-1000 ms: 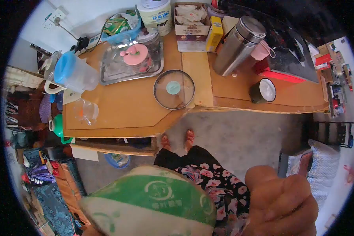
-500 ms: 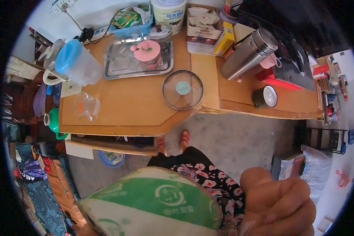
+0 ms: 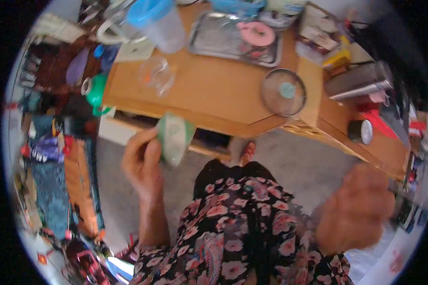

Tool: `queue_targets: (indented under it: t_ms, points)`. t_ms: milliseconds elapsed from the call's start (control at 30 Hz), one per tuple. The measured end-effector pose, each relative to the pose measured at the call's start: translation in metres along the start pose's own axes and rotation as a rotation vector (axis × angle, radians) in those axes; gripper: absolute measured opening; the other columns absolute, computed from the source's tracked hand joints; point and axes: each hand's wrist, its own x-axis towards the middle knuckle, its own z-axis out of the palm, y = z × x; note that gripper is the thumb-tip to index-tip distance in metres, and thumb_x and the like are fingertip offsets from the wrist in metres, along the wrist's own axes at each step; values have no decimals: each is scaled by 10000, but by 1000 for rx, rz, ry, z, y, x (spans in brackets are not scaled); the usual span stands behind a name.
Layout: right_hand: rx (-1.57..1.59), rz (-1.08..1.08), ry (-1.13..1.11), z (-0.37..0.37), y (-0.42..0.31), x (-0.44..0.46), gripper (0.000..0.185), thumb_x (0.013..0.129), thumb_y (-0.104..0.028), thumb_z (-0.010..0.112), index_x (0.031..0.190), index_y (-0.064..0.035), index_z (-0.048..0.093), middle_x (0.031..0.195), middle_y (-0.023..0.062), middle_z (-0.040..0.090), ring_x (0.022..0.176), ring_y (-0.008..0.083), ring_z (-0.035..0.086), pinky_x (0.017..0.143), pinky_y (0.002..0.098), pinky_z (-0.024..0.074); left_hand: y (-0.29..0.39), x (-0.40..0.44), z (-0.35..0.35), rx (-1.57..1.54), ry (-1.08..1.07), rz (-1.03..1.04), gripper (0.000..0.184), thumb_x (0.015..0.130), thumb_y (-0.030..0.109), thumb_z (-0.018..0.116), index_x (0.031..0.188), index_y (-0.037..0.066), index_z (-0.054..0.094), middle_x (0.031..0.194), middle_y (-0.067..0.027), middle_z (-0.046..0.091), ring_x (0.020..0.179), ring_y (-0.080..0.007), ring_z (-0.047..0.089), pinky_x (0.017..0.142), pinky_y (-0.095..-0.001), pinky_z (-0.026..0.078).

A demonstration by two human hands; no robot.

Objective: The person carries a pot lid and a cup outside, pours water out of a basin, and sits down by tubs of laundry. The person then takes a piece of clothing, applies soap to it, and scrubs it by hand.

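My left hand [image 3: 145, 161] pinches a small green-and-white packet [image 3: 175, 138] between thumb and fingers, in front of the half-open desk drawer [image 3: 213, 140]. The packet's print is too blurred to read. Raised at the right, my right hand [image 3: 356, 209] is smeared by motion. Its fingers look curled inward, and whatever they hold, if anything, is hidden. On the desk [image 3: 214, 95] beyond the packet stands a clear glass cup [image 3: 157, 76]. A round glass lid [image 3: 283, 92] with a pale green knob lies near the desk's inner corner.
A metal tray [image 3: 209, 38] carries a pink-lidded jar [image 3: 257, 35]. Left of it stands a blue-lidded pitcher [image 3: 159, 26]. To the right are a steel thermos [image 3: 359, 81], a dark mug [image 3: 360, 131] and an open box of sachets [image 3: 318, 35]. A green kettle [image 3: 96, 92] stands beside the desk.
The packet has moved from close to the camera out toward the drawer in my left hand. My right hand has shifted slightly up and right. The view has turned and tilted down.
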Motion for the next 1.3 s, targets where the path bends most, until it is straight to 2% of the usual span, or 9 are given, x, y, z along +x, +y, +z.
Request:
queue_targets:
  t_ms: [133, 467, 600, 767, 800, 933, 1000, 1167, 1300]
  points:
    - [-41, 114, -180, 15, 27, -16, 99, 707, -114, 579, 745, -41, 524, 684, 85, 505, 591, 223, 489, 519, 279, 395, -78, -17, -15, -138, -11, -374, 154, 785, 10, 518, 938, 7, 529, 823, -19, 527, 756, -79, 485, 683, -211, 392]
    - [-59, 246, -330, 30, 45, -37, 73, 674, -13, 550, 744, 1, 536, 719, 140, 545, 645, 221, 521, 584, 282, 411, -140, -25, -41, -179, 327, -637, 314, 753, 14, 520, 1060, -14, 457, 803, -51, 512, 695, -90, 468, 608, -222, 391]
    - [-64, 330, -330, 29, 49, -47, 70, 671, 6, 546, 740, -1, 538, 722, 133, 547, 655, 219, 525, 598, 280, 412, -154, -19, -48, -176, 353, -588, 373, 751, 60, 550, 1106, -13, 461, 764, -38, 523, 667, -91, 477, 593, -230, 397]
    - [-104, 404, -364, 25, 55, -57, 72, 676, 1, 545, 745, -16, 536, 732, 121, 552, 691, 221, 536, 634, 291, 418, -142, -14, -37, 468, -114, -198, 366, 721, 136, 631, 1056, 24, 537, 687, -80, 565, 608, -171, 537, 581, -283, 428]
    - [-109, 407, -362, 24, 57, -61, 72, 676, 1, 545, 745, -16, 536, 732, 121, 552, 691, 221, 536, 634, 291, 418, -140, -14, -35, 515, -199, -145, 330, 706, 129, 645, 1013, 45, 560, 729, -122, 583, 653, -239, 566, 594, -319, 437]
    - [-26, 476, -555, 36, 69, -80, 62, 694, 2, 527, 752, -21, 534, 776, 107, 564, 744, 235, 544, 690, 305, 423, -130, -11, -26, 515, -288, -32, 274, 691, 124, 643, 952, 70, 580, 771, -103, 591, 728, -261, 563, 680, -358, 428]
    - [81, 526, -680, 51, 76, -96, 55, 705, -4, 525, 757, -21, 535, 790, 101, 567, 757, 237, 546, 706, 306, 424, -129, -6, -27, 704, -402, 249, 209, 664, 110, 639, 866, 88, 587, 789, -71, 578, 801, -255, 543, 781, -383, 395]
    - [387, 883, -880, 83, 79, -127, 53, 728, -51, 542, 746, -4, 527, 831, 81, 563, 778, 155, 518, 713, 275, 400, -134, 1, -42, 900, -658, 295, 166, 659, 94, 615, 822, 97, 583, 799, -68, 559, 839, -256, 528, 824, -393, 379]
    - [368, 877, -847, 92, 76, -128, 57, 746, -70, 553, 725, -17, 547, 788, 86, 564, 744, 187, 542, 681, 296, 431, -132, 22, -53, 863, -909, 178, 152, 678, 87, 586, 831, 78, 592, 841, -88, 560, 857, -277, 529, 758, -372, 431]
